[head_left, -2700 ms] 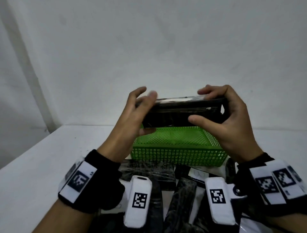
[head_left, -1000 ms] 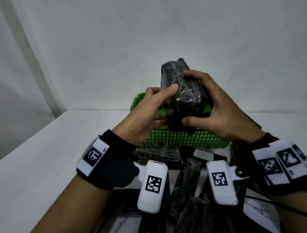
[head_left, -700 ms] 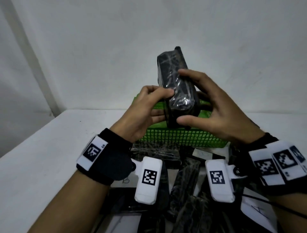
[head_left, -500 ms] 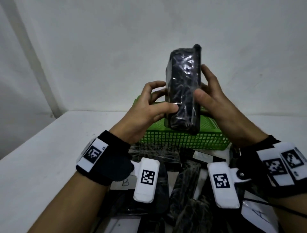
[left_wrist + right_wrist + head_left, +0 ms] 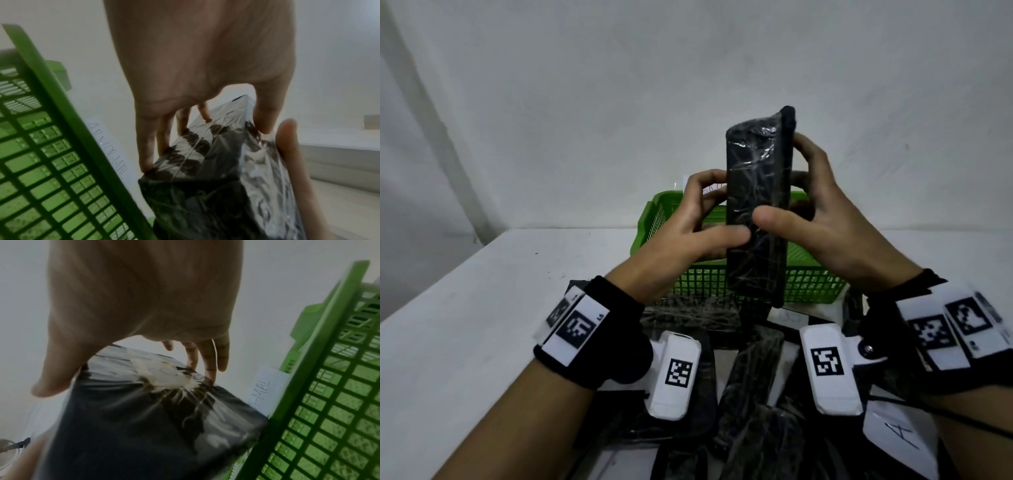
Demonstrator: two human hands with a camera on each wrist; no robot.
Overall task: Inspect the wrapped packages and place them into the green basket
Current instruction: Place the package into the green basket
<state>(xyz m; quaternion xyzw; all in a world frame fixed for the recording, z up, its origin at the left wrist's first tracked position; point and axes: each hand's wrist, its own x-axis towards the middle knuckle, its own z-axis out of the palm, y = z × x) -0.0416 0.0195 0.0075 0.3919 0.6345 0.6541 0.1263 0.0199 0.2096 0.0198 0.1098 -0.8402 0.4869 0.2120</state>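
A black package point(image 5: 756, 192) wrapped in clear film stands upright in the air in front of the green basket point(image 5: 811, 286). My left hand point(image 5: 698, 222) grips its left side, thumb on the near face and fingers behind. My right hand point(image 5: 815, 219) grips its right side the same way. In the left wrist view the left hand's fingertips point(image 5: 146, 164) press the crinkled package point(image 5: 222, 186) beside the basket wall point(image 5: 61, 146). In the right wrist view the package point(image 5: 154, 418) lies under my right hand's thumb point(image 5: 53, 379), next to the basket point(image 5: 318, 402).
Several more black wrapped packages point(image 5: 753, 377) lie piled on the white table point(image 5: 465, 325) between my forearms. A white paper slip marked A point(image 5: 900, 438) lies at the right. A handwritten label point(image 5: 109, 151) sticks up behind the basket. A white wall stands close behind.
The package was held flat and lengthwise; both hands have turned it up on end and rotated it, so a different face now looks at me. It also sits a little lower than half a second ago.
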